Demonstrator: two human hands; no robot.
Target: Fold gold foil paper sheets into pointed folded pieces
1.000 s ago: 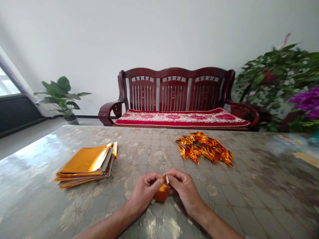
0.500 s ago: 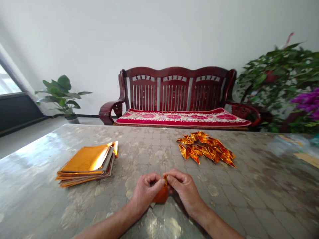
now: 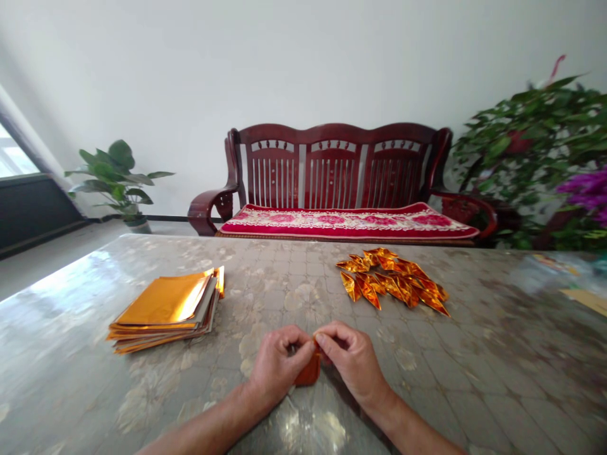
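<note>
Both of my hands meet over the near middle of the table point(image 3: 474, 379). My left hand point(image 3: 277, 366) and my right hand point(image 3: 353, 363) pinch a small folded piece of orange-gold foil paper point(image 3: 309, 373) between thumbs and fingers. Most of the piece is hidden by my fingers. A stack of flat gold foil sheets point(image 3: 165, 308) lies to the left. A pile of several folded gold foil pieces point(image 3: 393, 284) lies farther back on the right.
The table top is glossy and stone-patterned. Behind it stands a dark wooden bench point(image 3: 332, 183) with a red cushion. A potted plant point(image 3: 116, 183) sits on the floor at left. A leafy plant with purple flowers point(image 3: 545, 151) fills the right side.
The white corner of the paper seen earlier between my fingertips is now tucked out of sight, and the piece looks smaller. My hands have stayed in place.
</note>
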